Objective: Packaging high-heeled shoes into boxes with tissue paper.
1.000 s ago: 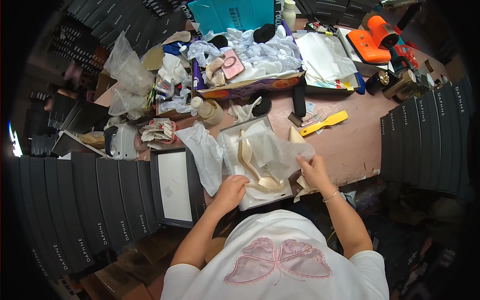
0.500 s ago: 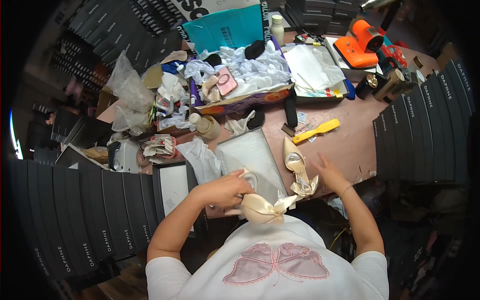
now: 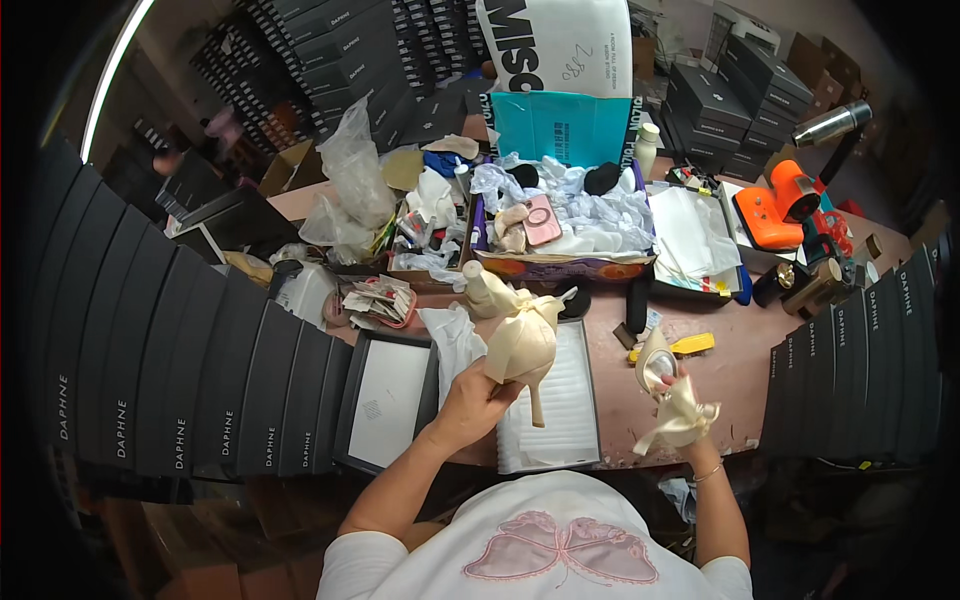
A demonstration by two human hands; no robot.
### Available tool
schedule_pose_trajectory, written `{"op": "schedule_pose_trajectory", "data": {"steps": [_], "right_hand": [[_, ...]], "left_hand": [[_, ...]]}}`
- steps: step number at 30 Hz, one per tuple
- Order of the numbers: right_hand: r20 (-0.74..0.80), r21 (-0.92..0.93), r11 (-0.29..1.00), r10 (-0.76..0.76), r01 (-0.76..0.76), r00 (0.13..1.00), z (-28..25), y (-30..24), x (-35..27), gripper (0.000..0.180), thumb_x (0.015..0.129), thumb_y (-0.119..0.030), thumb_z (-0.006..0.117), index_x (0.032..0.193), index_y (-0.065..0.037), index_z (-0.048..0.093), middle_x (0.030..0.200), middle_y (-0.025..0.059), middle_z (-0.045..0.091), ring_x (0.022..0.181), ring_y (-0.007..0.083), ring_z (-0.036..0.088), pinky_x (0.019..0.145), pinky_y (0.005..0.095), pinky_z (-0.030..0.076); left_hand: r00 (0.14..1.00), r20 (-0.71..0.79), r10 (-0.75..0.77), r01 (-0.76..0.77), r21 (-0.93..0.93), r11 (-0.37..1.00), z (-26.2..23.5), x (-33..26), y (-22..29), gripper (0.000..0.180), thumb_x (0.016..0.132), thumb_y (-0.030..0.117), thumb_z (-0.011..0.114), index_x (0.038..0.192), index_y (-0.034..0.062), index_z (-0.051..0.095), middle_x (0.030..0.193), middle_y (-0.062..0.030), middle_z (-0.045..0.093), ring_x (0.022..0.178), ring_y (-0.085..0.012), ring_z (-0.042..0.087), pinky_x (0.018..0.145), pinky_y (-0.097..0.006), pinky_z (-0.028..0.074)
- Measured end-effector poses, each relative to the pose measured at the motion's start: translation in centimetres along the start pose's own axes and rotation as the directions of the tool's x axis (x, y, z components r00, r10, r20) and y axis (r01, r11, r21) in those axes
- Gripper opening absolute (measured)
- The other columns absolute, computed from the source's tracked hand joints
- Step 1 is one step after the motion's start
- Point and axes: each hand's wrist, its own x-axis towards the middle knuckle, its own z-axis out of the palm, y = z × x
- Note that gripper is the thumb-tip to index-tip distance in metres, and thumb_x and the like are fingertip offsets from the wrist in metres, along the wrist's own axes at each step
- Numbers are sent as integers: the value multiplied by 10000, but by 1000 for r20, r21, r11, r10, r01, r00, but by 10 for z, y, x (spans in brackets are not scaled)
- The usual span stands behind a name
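My left hand (image 3: pixel 465 402) grips a cream satin high-heeled shoe (image 3: pixel 527 345), lifted above the table with its bow at the top and its thin heel pointing down. To the right, my right hand (image 3: pixel 668 383) has its fingers around the matching cream shoe (image 3: pixel 682 420). That shoe's pointed toe faces away from me, and its bow hides most of my palm. Between my hands and below them lies a shoebox part (image 3: pixel 545 425) lined with white ribbed padding. Left of it is another dark-edged box part (image 3: pixel 388 398) with a white inside, beside crumpled white tissue (image 3: pixel 452 338).
Stacks of dark shoeboxes flank me at left (image 3: pixel 200 350) and right (image 3: pixel 880 350). A purple carton (image 3: pixel 560 268) full of crumpled paper stands behind, with a pink phone (image 3: pixel 543 220) on top. A yellow brush (image 3: pixel 692 345) lies beyond the right shoe. An orange device (image 3: pixel 770 215) sits farther back.
My left hand has raised its shoe from near my body, up and away. My right hand, open beside the other shoe before, now holds it. The view has shifted, showing more of the background.
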Motion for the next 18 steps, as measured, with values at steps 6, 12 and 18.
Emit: {"op": "schedule_pose_trajectory", "data": {"steps": [6, 12, 18], "right_hand": [[216, -6, 986, 165, -168, 962, 0, -97, 39, 249, 834, -116, 639, 1054, -2, 612, 891, 100, 661, 757, 228, 639, 705, 338, 518], [385, 449, 847, 103, -284, 917, 59, -126, 54, 291, 959, -251, 504, 1093, 0, 559, 863, 64, 629, 751, 124, 592, 670, 269, 496], [502, 696, 461, 235, -550, 832, 87, -109, 54, 602, 968, -565, 301, 1155, -32, 511, 922, 88, 629, 803, 130, 615, 690, 266, 520]], "left_hand": [[988, 157, -14, 19, -33, 999, 6, -10, 16, 185, 858, 95, 619, 1014, -5, 622, 885, -148, 646, 790, -261, 628, 710, -345, 488], [860, 477, -182, 488, -662, 569, 4, -19, -6, 318, 992, 283, 461, 1135, 9, 539, 1043, -91, 619, 918, -142, 606, 780, -298, 512], [798, 559, -226, 601, -768, 222, 21, -17, -37, 399, 1005, 368, 397, 1112, 10, 536, 991, -95, 625, 849, -143, 625, 732, -287, 544]]}}
